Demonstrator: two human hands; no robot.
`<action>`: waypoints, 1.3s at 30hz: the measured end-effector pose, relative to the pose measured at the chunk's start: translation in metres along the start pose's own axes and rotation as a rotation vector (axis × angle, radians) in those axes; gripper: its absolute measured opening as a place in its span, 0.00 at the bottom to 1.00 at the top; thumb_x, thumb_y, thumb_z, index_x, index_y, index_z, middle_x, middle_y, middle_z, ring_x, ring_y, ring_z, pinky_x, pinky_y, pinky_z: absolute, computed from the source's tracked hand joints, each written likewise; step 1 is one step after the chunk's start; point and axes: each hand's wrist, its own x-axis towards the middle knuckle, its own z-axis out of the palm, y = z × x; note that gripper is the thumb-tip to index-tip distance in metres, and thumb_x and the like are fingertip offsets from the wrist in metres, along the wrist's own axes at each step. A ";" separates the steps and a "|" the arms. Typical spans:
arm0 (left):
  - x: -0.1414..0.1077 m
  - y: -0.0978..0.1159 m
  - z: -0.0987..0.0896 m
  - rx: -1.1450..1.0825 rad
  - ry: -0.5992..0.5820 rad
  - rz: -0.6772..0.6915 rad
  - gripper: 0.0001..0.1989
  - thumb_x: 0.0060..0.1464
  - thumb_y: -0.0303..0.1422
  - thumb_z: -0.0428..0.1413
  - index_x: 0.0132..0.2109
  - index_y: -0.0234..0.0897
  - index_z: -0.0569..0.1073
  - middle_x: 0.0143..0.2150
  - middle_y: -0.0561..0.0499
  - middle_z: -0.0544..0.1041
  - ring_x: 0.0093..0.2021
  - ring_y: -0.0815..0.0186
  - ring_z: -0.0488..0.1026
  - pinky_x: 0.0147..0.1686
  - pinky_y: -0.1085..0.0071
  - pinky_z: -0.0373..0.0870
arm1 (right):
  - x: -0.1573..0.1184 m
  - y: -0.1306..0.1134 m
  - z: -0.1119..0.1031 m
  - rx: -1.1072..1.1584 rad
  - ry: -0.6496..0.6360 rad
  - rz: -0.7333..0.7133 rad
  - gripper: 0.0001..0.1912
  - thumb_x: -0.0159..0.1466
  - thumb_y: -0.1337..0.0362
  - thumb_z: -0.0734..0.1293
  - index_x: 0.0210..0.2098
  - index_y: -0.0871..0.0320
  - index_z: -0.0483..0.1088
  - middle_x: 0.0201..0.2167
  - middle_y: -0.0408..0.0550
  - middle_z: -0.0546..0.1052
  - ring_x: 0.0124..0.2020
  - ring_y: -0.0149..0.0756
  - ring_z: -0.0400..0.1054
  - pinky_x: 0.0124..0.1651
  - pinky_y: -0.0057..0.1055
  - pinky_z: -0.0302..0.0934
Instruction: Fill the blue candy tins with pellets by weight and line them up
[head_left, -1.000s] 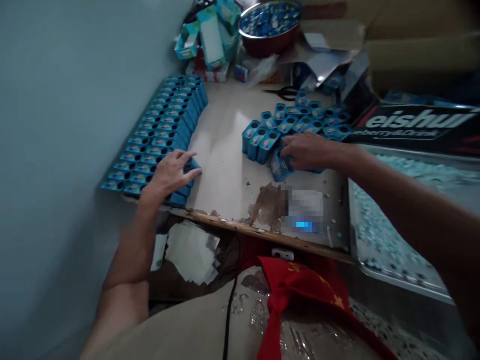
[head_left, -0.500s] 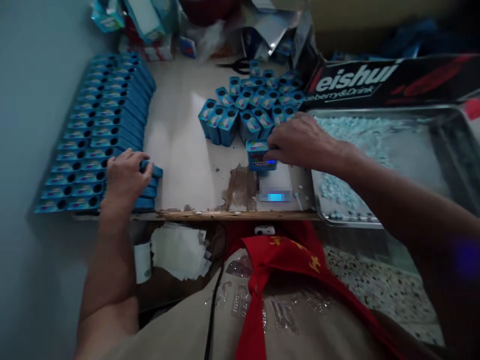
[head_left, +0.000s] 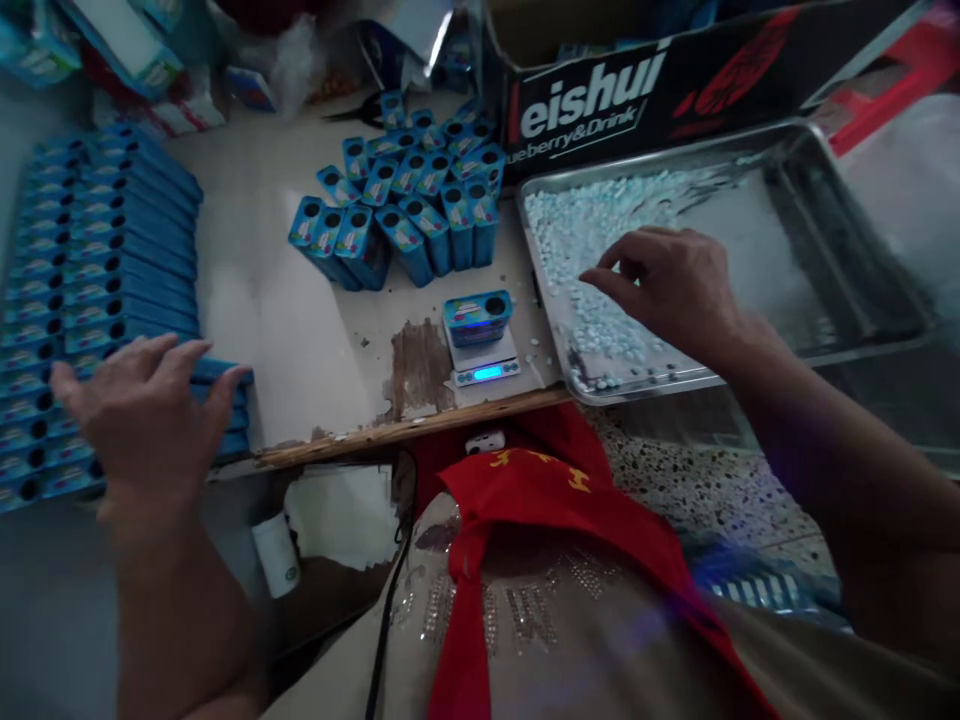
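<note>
A small blue box (head_left: 478,318) with a round dark hole in its top rests on the digital scale (head_left: 489,365), whose display glows blue. My right hand (head_left: 667,290) is over the metal tray (head_left: 795,350) of pale blue pellets (head_left: 607,225). Its thumb and forefinger come together in a pinch, and anything between them is too small to make out. On the left, my left hand (head_left: 150,420) spreads its fingers over the front of the long rows of stacked blue boxes (head_left: 142,250), partly covering them. It appears to grip none of them.
Several upright blue boxes (head_left: 405,235) cluster mid-table. Black-handled pliers or scissors (head_left: 356,112) lie behind them. A black printed carton (head_left: 592,110) stands behind the tray. Below the wooden table edge (head_left: 405,425) are papers (head_left: 341,515) and a white cylinder (head_left: 276,555).
My right hand has let go of the blue box, now on the scale, and moved right over the tray. My left hand has lifted its fingers apart. The view has turned rightward.
</note>
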 end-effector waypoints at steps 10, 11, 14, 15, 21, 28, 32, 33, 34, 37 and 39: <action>-0.005 0.056 0.074 -0.145 -0.077 -0.017 0.15 0.64 0.55 0.61 0.46 0.60 0.89 0.56 0.43 0.88 0.71 0.23 0.75 0.81 0.23 0.43 | -0.046 0.117 0.052 -0.036 -0.234 -0.063 0.60 0.53 0.58 0.96 0.78 0.59 0.70 0.86 0.81 0.51 0.85 0.71 0.46 0.78 0.55 0.51; -0.007 0.061 0.081 -0.143 -0.080 -0.010 0.14 0.64 0.55 0.62 0.46 0.59 0.88 0.57 0.42 0.88 0.70 0.24 0.76 0.81 0.23 0.44 | -0.041 0.113 0.058 0.032 -0.243 -0.099 0.60 0.52 0.61 0.96 0.77 0.58 0.71 0.87 0.81 0.51 0.86 0.71 0.45 0.80 0.55 0.48; -0.016 0.068 0.099 -0.124 -0.069 0.021 0.14 0.66 0.53 0.63 0.46 0.53 0.87 0.59 0.41 0.88 0.69 0.28 0.79 0.81 0.24 0.49 | -0.017 0.101 0.072 0.205 -0.225 -0.158 0.55 0.53 0.63 0.96 0.74 0.57 0.72 0.87 0.77 0.55 0.86 0.69 0.47 0.83 0.55 0.44; -0.020 0.068 0.104 -0.117 -0.068 0.028 0.15 0.66 0.53 0.63 0.46 0.51 0.87 0.60 0.40 0.88 0.69 0.28 0.79 0.81 0.25 0.50 | -0.007 0.098 0.076 0.226 -0.219 -0.165 0.52 0.57 0.62 0.94 0.74 0.57 0.72 0.87 0.75 0.55 0.87 0.67 0.47 0.83 0.55 0.42; -0.052 0.068 0.125 -0.094 -0.100 0.002 0.14 0.68 0.47 0.64 0.50 0.45 0.86 0.62 0.36 0.87 0.67 0.32 0.82 0.78 0.26 0.57 | 0.037 0.097 0.097 0.125 -0.259 -0.300 0.40 0.78 0.54 0.81 0.81 0.59 0.68 0.88 0.73 0.54 0.89 0.60 0.41 0.86 0.56 0.33; -0.071 0.071 0.131 -0.143 -0.059 -0.014 0.11 0.72 0.45 0.66 0.52 0.47 0.87 0.63 0.41 0.87 0.71 0.40 0.80 0.84 0.33 0.55 | 0.020 0.115 0.105 0.073 -0.310 -0.640 0.49 0.78 0.25 0.63 0.82 0.55 0.63 0.85 0.73 0.58 0.86 0.68 0.49 0.82 0.66 0.51; -0.070 0.078 0.136 -0.196 -0.009 -0.005 0.10 0.73 0.43 0.67 0.54 0.46 0.87 0.64 0.42 0.87 0.73 0.40 0.79 0.84 0.32 0.55 | 0.012 0.113 0.113 -0.005 -0.231 -0.616 0.30 0.84 0.39 0.61 0.70 0.53 0.73 0.74 0.69 0.71 0.75 0.68 0.62 0.72 0.63 0.63; -0.068 0.081 0.137 -0.216 0.008 0.007 0.10 0.73 0.43 0.68 0.54 0.46 0.87 0.64 0.42 0.87 0.73 0.40 0.79 0.84 0.31 0.55 | 0.013 0.110 0.115 -0.035 -0.236 -0.622 0.25 0.84 0.43 0.62 0.65 0.53 0.76 0.70 0.68 0.75 0.70 0.67 0.66 0.68 0.60 0.65; -0.066 0.085 0.137 -0.235 0.024 0.021 0.10 0.74 0.44 0.68 0.54 0.46 0.87 0.63 0.43 0.87 0.73 0.40 0.79 0.84 0.31 0.55 | 0.014 0.107 0.116 -0.065 -0.258 -0.636 0.21 0.83 0.46 0.63 0.61 0.53 0.77 0.65 0.67 0.78 0.65 0.64 0.69 0.65 0.57 0.66; -0.059 0.097 0.138 -0.294 0.056 0.063 0.12 0.73 0.46 0.70 0.55 0.47 0.87 0.62 0.44 0.87 0.72 0.41 0.80 0.85 0.32 0.55 | 0.017 0.093 0.110 -0.109 -0.373 -0.628 0.11 0.80 0.53 0.67 0.49 0.53 0.76 0.54 0.64 0.81 0.54 0.58 0.72 0.56 0.48 0.66; -0.053 0.106 0.140 -0.366 0.066 0.091 0.19 0.70 0.49 0.73 0.59 0.47 0.86 0.62 0.43 0.87 0.70 0.41 0.81 0.83 0.35 0.62 | 0.018 0.081 0.101 -0.033 -0.407 -0.471 0.09 0.76 0.57 0.70 0.40 0.52 0.71 0.46 0.61 0.81 0.48 0.54 0.72 0.48 0.42 0.62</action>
